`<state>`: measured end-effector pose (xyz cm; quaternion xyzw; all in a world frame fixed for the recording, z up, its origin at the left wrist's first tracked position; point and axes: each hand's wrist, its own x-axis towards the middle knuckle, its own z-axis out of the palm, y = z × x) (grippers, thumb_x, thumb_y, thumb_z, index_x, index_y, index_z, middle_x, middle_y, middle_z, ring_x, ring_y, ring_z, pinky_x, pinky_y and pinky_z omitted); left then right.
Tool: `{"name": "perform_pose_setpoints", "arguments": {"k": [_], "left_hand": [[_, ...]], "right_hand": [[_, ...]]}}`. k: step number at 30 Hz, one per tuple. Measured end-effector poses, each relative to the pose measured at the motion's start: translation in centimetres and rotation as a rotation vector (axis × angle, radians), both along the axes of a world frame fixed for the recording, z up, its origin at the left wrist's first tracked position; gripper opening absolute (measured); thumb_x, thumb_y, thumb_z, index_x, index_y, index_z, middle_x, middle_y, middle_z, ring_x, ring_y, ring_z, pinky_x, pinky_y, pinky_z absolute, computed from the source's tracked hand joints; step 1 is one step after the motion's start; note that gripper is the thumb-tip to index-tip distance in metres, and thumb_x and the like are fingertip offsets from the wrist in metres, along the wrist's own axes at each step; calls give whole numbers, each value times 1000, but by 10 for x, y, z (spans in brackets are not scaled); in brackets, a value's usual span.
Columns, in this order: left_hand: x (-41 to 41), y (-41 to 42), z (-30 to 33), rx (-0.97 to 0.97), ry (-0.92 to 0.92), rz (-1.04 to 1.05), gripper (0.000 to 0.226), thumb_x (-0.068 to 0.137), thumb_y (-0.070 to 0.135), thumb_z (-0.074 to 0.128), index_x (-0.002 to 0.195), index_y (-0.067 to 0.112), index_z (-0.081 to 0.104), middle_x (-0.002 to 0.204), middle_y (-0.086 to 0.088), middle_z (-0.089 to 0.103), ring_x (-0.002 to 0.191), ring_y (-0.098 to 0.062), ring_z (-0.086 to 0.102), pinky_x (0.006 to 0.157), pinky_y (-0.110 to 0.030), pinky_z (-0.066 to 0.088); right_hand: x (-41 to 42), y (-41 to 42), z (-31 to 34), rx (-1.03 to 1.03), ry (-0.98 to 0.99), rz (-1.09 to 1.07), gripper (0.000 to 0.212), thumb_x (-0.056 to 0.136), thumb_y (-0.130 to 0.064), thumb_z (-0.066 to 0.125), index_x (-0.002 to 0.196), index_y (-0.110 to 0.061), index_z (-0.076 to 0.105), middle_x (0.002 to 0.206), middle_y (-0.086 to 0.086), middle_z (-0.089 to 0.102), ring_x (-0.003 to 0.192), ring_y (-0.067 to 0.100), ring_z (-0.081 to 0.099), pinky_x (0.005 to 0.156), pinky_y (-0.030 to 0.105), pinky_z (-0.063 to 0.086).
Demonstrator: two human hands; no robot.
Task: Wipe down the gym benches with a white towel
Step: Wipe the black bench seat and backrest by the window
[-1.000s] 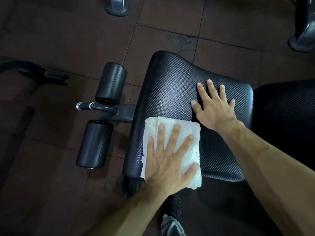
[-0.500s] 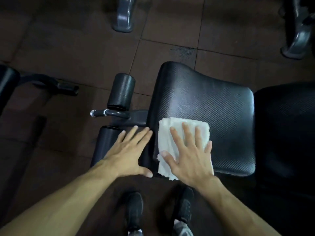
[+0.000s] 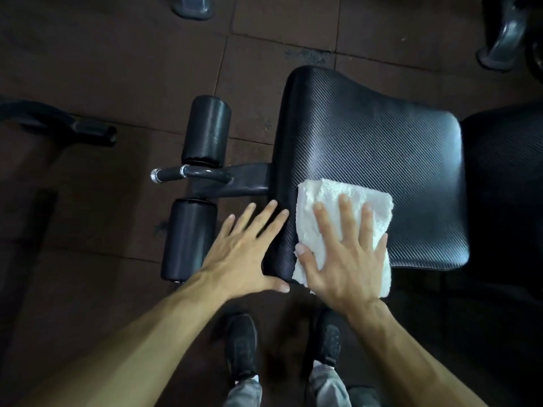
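A folded white towel [image 3: 332, 198] lies on the near left corner of a black textured bench seat pad [image 3: 382, 142]. My right hand [image 3: 343, 259] presses flat on the towel with its fingers spread. My left hand [image 3: 246, 254] lies with straight fingers against the pad's left edge, thumb under the near corner. A second black pad [image 3: 505, 177] adjoins the seat on the right.
Two black foam rollers [image 3: 205, 130] [image 3: 188, 239] on a metal bar [image 3: 188, 173] stick out left of the seat. My shoes [image 3: 241, 348] stand on the dark tiled floor below. Grey machine feet [image 3: 191, 5] [image 3: 499, 51] and a black handle [image 3: 73, 127] sit around.
One second ago my left hand pressed the towel and my right hand rested on the pad. My right hand now presses the towel, and my left hand has moved to the pad's left edge.
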<state>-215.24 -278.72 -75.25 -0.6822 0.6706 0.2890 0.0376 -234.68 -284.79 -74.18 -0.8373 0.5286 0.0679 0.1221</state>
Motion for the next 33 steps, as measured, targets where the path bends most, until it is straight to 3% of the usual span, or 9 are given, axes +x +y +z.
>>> {"name": "perform_pose_setpoints", "arguments": {"k": [5,15,19,24,29,33], "left_hand": [[10,0,-6,-10,34,1,137,59,87,64,153,35,-22,164,10,-23,153,-23,-13,124,-51,6],[27,-6,-13,11,18,2,146,54,90,63,158,20,-12,167,3,-10,153,-24,-6,124,-49,11],[25,-5,-11,18,-8,8,147,52,92,61,158,17,-8,167,0,-5,153,-27,-3,123,-51,15],[27,9,-11,51,-68,67,147,52,93,59,158,15,-7,167,-3,-2,153,-30,2,123,-49,17],[30,15,-3,34,-98,100,143,55,92,59,158,21,-11,167,-1,-5,153,-28,0,123,-48,17],[29,9,9,2,-160,49,138,61,90,57,157,22,-15,167,-2,-9,153,-29,-4,124,-47,13]], "right_hand": [[6,13,0,15,2,-14,75,95,-74,28,160,-38,23,172,5,10,155,44,6,105,79,25],[41,-29,-1,10,55,74,76,95,-76,29,160,-44,5,171,2,-8,155,42,-8,111,78,17],[38,-27,-3,-25,77,125,73,95,-74,29,159,-42,13,172,4,-5,155,44,-4,108,79,18],[38,-19,2,-48,102,309,65,92,-68,38,151,-40,40,170,4,16,154,45,9,105,79,22],[20,-1,2,-51,90,516,62,90,-68,44,146,-40,47,169,1,22,155,43,9,106,79,21],[-13,10,-4,-75,44,605,68,86,-65,54,148,-40,43,168,4,23,153,46,14,103,79,27]]}}
